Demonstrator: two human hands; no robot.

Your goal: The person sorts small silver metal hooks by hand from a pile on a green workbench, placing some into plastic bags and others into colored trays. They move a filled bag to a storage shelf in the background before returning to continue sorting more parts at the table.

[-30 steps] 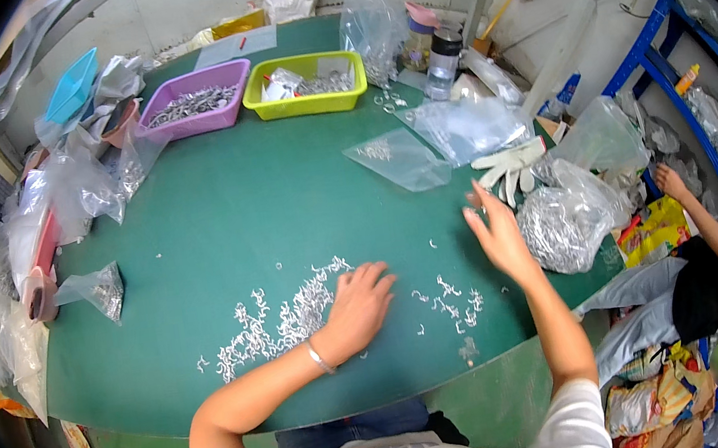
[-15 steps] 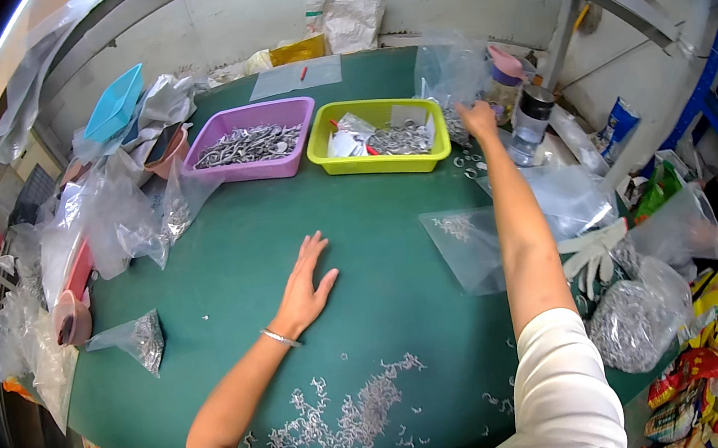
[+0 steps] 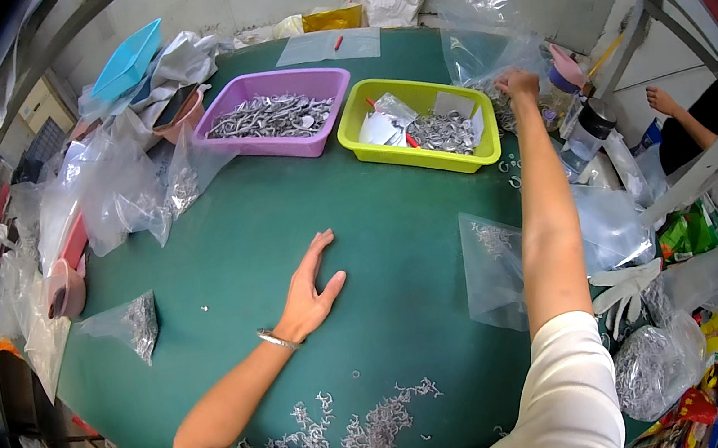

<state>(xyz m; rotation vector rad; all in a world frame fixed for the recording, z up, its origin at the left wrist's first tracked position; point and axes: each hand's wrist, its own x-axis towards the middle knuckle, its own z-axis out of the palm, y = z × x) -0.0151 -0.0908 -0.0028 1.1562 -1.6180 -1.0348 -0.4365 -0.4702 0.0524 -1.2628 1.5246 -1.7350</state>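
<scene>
Grasping a crumpled clear plastic bag (image 3: 479, 31), right hand (image 3: 518, 82) fingers closed on it; left hand (image 3: 309, 289) fingers spread flat on the green table (image 3: 395, 219)

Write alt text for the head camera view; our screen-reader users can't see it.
A person leans over a green table, right hand reaching far out to a clear plastic bag beside a yellow tray of small metal parts, left hand flat on the table. A purple tray sits alongside, and loose metal clips lie near the person.

Bright even light, sharp centre, warped dark rim.
</scene>
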